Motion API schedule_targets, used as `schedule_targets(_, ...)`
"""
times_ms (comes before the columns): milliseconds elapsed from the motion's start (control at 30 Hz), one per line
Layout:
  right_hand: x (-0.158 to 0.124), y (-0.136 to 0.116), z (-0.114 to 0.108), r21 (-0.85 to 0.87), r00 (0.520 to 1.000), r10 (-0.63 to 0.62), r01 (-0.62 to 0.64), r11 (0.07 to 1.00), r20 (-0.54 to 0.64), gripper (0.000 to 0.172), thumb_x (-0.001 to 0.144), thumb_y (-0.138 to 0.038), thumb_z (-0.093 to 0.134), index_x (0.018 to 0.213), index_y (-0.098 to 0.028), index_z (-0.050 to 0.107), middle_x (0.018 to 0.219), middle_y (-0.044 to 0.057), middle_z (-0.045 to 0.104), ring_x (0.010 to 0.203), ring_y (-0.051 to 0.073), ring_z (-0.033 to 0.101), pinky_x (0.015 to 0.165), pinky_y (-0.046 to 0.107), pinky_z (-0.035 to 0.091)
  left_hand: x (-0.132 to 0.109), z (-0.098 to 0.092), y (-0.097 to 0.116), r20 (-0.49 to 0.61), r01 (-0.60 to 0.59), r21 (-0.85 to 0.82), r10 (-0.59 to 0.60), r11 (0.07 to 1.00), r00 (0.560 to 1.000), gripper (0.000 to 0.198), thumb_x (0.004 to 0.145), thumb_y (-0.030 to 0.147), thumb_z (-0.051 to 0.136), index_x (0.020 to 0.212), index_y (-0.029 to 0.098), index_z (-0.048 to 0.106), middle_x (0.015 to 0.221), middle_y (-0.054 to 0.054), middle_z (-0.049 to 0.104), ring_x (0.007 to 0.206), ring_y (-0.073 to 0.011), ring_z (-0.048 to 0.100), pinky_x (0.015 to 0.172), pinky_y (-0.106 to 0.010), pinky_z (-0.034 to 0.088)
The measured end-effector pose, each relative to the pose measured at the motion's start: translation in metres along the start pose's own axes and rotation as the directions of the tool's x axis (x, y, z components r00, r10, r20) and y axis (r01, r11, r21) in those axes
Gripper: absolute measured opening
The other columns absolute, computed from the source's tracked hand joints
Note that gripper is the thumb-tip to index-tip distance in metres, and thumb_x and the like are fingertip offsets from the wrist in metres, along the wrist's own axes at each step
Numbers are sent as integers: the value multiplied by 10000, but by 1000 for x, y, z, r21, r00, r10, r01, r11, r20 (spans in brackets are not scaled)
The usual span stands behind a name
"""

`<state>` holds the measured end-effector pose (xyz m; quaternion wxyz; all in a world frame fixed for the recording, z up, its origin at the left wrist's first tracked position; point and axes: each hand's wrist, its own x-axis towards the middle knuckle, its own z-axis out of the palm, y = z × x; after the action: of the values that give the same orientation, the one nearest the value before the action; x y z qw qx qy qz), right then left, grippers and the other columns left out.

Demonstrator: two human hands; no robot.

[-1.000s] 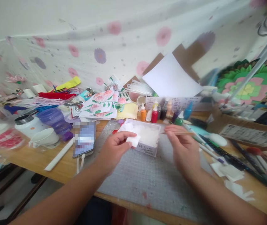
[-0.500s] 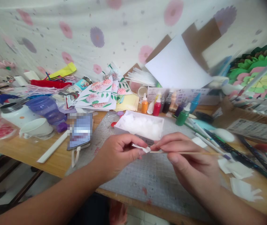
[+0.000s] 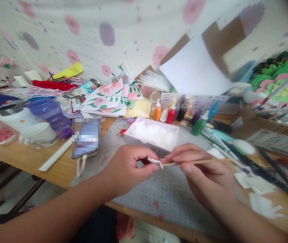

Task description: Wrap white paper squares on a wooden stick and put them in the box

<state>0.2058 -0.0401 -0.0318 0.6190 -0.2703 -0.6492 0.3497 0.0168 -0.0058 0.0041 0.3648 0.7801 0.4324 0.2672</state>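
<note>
My left hand [image 3: 130, 168] pinches a small white paper piece [image 3: 155, 161] between thumb and fingers. My right hand [image 3: 204, 175] grips a thin wooden stick [image 3: 204, 162] that points left, its tip touching the paper piece. Both hands hover over a grey gridded cutting mat [image 3: 159, 192]. Just behind them sits a white box [image 3: 152, 135] filled with white paper bits.
A phone [image 3: 86, 137] lies left of the mat. Small paint bottles [image 3: 174, 114] stand behind the box. Pens and brushes [image 3: 247, 162] and white paper scraps [image 3: 260, 195] lie to the right. A white jar [image 3: 17, 116], purple container [image 3: 49, 113] and cup [image 3: 38, 133] crowd the left.
My left hand took the white piece from the box and drew it toward me. My right hand brought the stick's tip to it, and the piece is now curling round the tip.
</note>
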Motion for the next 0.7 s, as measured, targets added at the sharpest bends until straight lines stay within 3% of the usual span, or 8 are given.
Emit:
schedule_targets(433,2,0,0,-4,1000,5,-5,1000,30,273,869,-113,583,994,-313,722,869,21,747,881,206,657,777,392,540,-2,1,0,12,15,-6,-15,1000,1000,81,735,197,654,714,198,732,635,21,691,569,-125,571,547,-215,407)
schedule_targets(600,2,2,0,11,1000,-7,6,1000,19,279,870,-103,581,987,-315,720,865,5,740,875,188,654,785,371,528,-1,0,-1,36,60,-89,-57,994,998,72,727,209,656,711,193,724,629,14,670,573,-131,553,545,-221,401)
schedule_targets(700,3,2,0,-9,1000,-8,8,1000,8,269,870,-112,587,978,-318,722,860,-2,741,861,182,661,798,368,522,-2,-2,-1,102,107,-199,-88,974,991,76,699,250,692,741,189,707,641,17,642,584,-130,536,542,-217,397)
